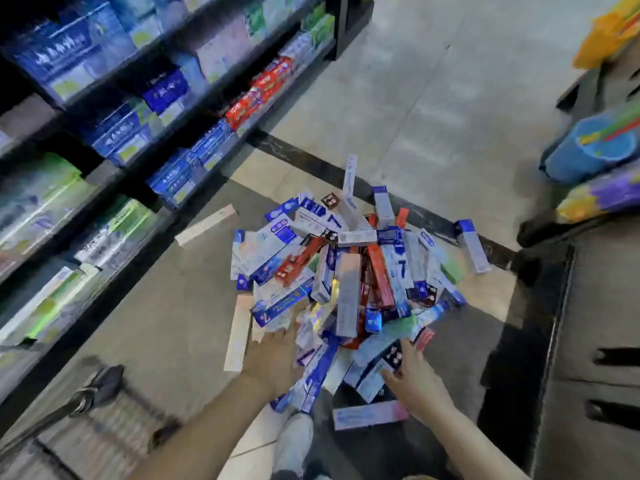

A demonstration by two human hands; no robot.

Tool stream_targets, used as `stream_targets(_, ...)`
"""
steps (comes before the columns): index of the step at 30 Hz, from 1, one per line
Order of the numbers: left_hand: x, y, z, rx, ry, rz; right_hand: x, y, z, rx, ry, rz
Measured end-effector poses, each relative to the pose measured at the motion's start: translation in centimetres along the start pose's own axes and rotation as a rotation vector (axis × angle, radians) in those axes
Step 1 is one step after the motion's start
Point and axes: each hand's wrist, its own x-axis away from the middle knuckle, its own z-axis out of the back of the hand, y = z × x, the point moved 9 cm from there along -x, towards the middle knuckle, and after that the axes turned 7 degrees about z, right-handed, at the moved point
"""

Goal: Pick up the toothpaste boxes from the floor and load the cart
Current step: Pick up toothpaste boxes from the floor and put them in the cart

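Dozens of blue, white and red cardboard toothpaste boxes (346, 271) are lying heaped on the grey tiled floor (166, 306). Left hand (273, 358) is reaching into the near edge, fingers buried, grip unclear. Right hand (412, 382) is pinching a box. Blurred wire cart (86, 420) is sitting cut off lower left.

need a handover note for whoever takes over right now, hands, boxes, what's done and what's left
Left hand: reaching into the near edge of the pile of toothpaste boxes, grip unclear.
Right hand: on the boxes at the pile's near right side, grip unclear.
Strays: pale box to the left, pink box near the shoe.
Cart: at lower left, contents blurred.
Done: none visibly lifted.
Left: nearly the whole pile.
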Motion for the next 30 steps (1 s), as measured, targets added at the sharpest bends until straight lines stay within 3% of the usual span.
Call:
stream_targets(6,-9.7,-4.6,-15.6,0.021,-0.150,0.121,-11.9,1.6,-10.5,-0.135,-0.013,-0.018)
stream_targets(14,-14.3,-6.3,-30.1,0.103,-0.208,0.174,-22.5,2.2,-16.5,-0.249,0.174,-0.047)
stream_targets(19,-15.0,-5.6,-30.7,0.258,-0.202,0.176,-24.6,2.9,-17.2,-0.322,0.279,-0.142)
stream_targets(23,-13.6,-5.8,-29.3,0.367,-0.231,0.195,-24.9,3.3,-17.3,-0.416,0.252,-0.233)
stream_targets(30,-9.5,-6.7,-23.3,0.584,-0.257,0.257,-21.2,2.5,-14.6,-0.370,0.171,-0.290)
